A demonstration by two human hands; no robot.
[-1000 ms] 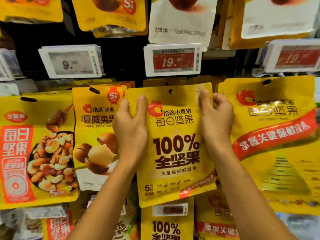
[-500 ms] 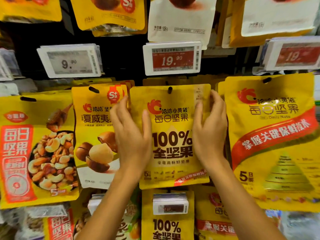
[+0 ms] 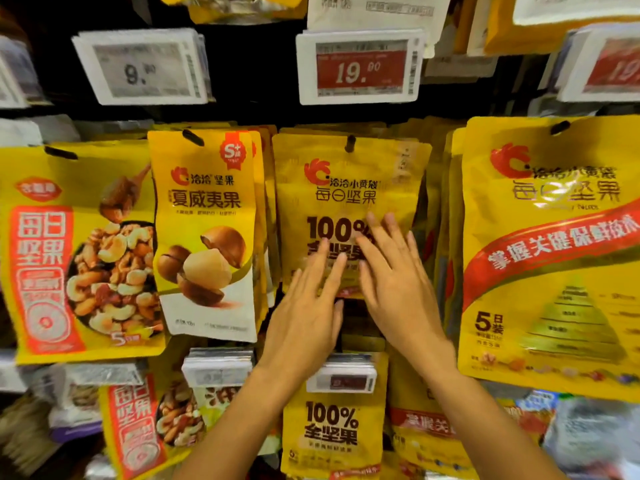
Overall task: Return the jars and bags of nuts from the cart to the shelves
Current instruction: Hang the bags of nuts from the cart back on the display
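A yellow "100%" nut bag [image 3: 349, 181] hangs from a peg hook at the centre of the display, in front of more bags of the same kind. My left hand [image 3: 304, 306] lies flat over the bag's lower part with its fingers spread and holds nothing. My right hand [image 3: 394, 282] is flat beside it, fingers apart, over the bag's lower right. Both hands hide the bottom of the bag. No jar and no cart is in view.
A macadamia bag [image 3: 207, 237] hangs just left and a mixed-nut bag [image 3: 76, 251] further left. A large yellow bag [image 3: 550, 251] hangs right. Price tags [image 3: 360, 67] stick out above. A second "100%" bag [image 3: 332, 427] and a tag [image 3: 341, 377] hang below.
The bag went from held at its top corners to hanging on the hook. Both hands let go and slid down from its sides to its lower front.
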